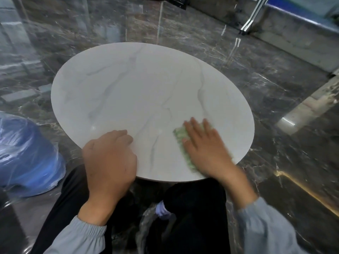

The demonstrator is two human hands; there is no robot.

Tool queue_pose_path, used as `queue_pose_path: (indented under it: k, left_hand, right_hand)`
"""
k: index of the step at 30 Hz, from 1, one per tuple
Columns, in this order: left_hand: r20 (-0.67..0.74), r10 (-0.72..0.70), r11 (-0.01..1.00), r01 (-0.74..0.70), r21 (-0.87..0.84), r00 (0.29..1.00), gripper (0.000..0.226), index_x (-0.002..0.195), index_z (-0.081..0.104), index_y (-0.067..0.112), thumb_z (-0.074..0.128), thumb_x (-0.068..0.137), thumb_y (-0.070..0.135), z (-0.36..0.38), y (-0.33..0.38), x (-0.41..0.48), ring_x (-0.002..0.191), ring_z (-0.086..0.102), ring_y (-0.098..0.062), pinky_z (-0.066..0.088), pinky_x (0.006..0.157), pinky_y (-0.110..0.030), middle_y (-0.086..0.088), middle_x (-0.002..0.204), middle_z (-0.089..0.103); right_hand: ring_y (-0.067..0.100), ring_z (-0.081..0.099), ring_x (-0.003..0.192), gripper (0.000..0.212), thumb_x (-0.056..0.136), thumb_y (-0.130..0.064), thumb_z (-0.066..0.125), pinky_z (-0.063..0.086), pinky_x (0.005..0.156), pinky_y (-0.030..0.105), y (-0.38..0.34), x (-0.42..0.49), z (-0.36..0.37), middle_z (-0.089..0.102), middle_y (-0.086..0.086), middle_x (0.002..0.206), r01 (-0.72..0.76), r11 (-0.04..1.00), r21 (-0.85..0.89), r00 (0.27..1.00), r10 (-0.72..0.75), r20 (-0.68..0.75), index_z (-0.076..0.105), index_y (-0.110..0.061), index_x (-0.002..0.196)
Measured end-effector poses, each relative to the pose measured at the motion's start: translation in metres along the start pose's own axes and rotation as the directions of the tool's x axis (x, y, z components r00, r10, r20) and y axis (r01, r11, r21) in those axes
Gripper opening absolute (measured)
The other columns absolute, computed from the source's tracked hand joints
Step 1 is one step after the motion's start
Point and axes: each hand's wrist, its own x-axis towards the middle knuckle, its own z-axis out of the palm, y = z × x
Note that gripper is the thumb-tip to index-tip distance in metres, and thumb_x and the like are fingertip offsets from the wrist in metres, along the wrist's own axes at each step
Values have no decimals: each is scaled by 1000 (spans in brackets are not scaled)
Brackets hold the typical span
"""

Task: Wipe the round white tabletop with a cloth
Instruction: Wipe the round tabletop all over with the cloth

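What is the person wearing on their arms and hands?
The left hand and right hand are bare: no gloves, rings or watch show. The left sleeve and right sleeve are light grey-blue, long, with gathered elastic cuffs at the wrists.

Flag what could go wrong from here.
1. The right hand presses the green cloth flat close to the near-right rim of the tabletop; a stroke toward the person could carry it off the edge.
2. The left hand rests on the near rim, so that patch may go unwiped.
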Motion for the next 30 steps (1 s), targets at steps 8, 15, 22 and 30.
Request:
queue_pose_path:
  k: [8, 15, 22, 30]
  left_hand:
    - [-20, 12, 1000, -12, -25, 1000, 33, 104, 77, 13, 47, 94, 20, 2, -1, 0, 116, 68, -24, 40, 96, -49, -1, 119, 75]
    - [-147, 29, 990, -49, -134, 989, 32, 87, 80, 13, 48, 87, 10, 9, 2, -1, 101, 74, -21, 47, 83, -56, 5, 103, 80]
    - [-209, 11, 970, -62, -236, 978, 27, 86, 77, 4, 51, 82, 7, 13, 0, -2, 92, 75, -27, 50, 75, -62, -6, 102, 79]
    - [-223, -66, 948, -9, -317, 973, 38, 118, 66, -1, 53, 93, 24, 16, -10, -11, 146, 46, -38, 38, 117, -52, -13, 145, 59]
  right_hand:
    - [-1, -27, 151, 63, 101, -66, 15, -11, 124, 31, -30, -34, 9, -14, -27, 168, 244, 965, 95, 970, -241, -40, -2, -52, 160]
    - [16, -19, 157, 62, 107, -53, 16, -6, 127, 44, 8, 19, -12, -12, -10, 172, -17, 998, 67, 1000, 15, 24, -3, -37, 164]
    - [6, -33, 150, 63, 104, -62, 9, -13, 125, 39, -45, -42, 11, -19, -20, 169, 308, 950, 45, 951, -308, -2, -7, -45, 162]
    - [1, -38, 146, 60, 103, -66, 5, -6, 127, 41, -66, -30, 5, -30, -29, 162, 342, 939, 41, 939, -343, 35, -16, -53, 157]
